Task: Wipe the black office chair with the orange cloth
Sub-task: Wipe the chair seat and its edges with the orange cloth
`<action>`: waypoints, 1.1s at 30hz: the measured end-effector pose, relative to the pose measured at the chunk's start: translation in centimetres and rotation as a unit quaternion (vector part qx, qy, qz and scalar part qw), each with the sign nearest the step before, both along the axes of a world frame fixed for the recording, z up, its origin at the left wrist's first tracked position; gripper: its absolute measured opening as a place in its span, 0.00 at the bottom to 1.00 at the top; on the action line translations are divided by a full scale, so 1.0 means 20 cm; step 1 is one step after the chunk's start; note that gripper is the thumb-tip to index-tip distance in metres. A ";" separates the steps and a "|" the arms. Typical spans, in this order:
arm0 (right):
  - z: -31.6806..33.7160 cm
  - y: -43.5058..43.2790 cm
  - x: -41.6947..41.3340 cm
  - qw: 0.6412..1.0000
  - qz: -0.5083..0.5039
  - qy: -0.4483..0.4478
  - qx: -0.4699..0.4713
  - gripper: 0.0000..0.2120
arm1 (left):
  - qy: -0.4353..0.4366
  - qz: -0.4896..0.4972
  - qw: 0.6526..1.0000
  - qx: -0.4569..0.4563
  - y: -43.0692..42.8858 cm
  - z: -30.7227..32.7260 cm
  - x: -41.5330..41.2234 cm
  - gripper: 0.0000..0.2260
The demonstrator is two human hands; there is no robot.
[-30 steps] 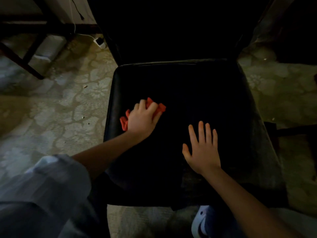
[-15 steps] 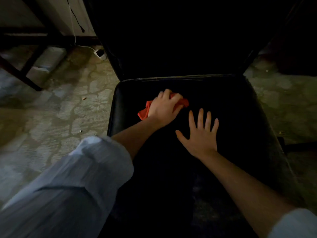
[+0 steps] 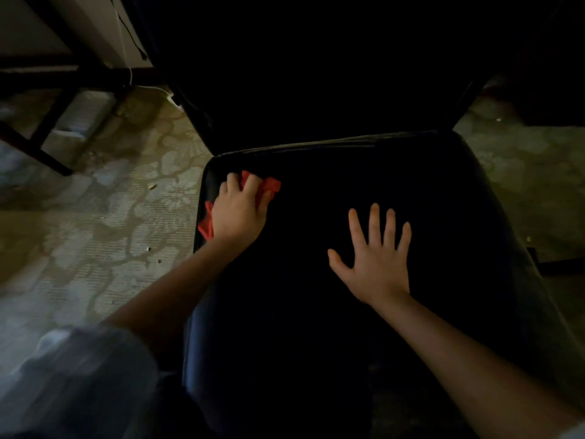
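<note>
The black office chair (image 3: 395, 172) fills the middle of the view, its seat toward me and its dark backrest rising behind. My left hand (image 3: 239, 212) presses the bunched orange cloth (image 3: 270, 186) onto the seat's far left corner, fingers curled over it; cloth shows past the fingertips and by the wrist. My right hand (image 3: 375, 253) lies flat on the seat's middle, fingers spread, holding nothing.
A patterned pale carpet (image 3: 95, 236) with small crumbs lies left of the chair. Dark furniture legs (image 3: 47, 122) stand at the upper left, with a white cable and plug (image 3: 172, 98) beside the chair's back. More carpet shows at right.
My left hand has slid the cloth from the seat's back middle leftward to the far left corner. My right hand has stayed flat on the seat.
</note>
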State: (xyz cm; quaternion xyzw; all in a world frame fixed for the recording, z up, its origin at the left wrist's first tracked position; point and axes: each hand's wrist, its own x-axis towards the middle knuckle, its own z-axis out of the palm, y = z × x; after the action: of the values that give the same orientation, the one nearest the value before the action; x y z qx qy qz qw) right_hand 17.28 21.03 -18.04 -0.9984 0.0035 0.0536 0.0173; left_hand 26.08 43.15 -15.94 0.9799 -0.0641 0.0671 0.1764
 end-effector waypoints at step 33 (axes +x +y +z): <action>-0.04 -0.04 0.04 0.999 0.034 -0.033 0.008 0.38 | -0.007 0.067 0.998 -0.018 -0.10 0.04 -0.02 0.17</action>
State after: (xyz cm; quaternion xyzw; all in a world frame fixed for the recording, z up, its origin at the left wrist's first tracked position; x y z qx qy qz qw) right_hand 18.01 20.26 -18.80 -0.9990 -0.0314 0.0211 0.0237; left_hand 25.75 41.22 -15.14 0.9782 0.0013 0.0864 0.1887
